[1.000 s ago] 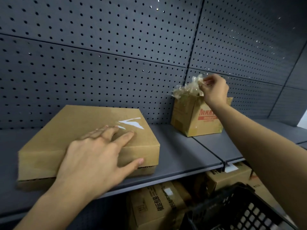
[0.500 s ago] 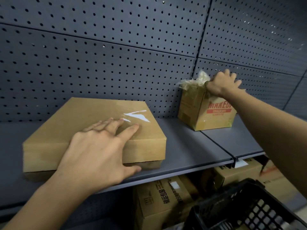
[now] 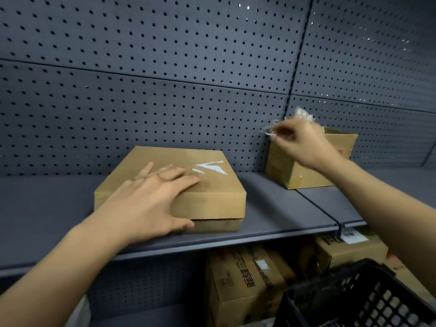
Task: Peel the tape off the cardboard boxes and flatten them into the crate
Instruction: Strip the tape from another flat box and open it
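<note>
A flat brown cardboard box with shiny clear tape across its top lies on the grey shelf. My left hand rests flat on its top, fingers straight, thumb against the front side. To the right stands a small open cardboard box with a crumpled wad of clear tape at its top. My right hand is blurred above that box's left corner, its fingertips pinching a clear strip of the tape. The black plastic crate shows at the bottom right.
A grey pegboard wall backs the shelf. Under the shelf stand several more cardboard boxes, one with printed characters. A white price label hangs on the shelf's front edge.
My right hand has lifted off the small box's top and drawn left, pulling tape with it. The view has shifted left. My left hand stays flat on the flat box.
</note>
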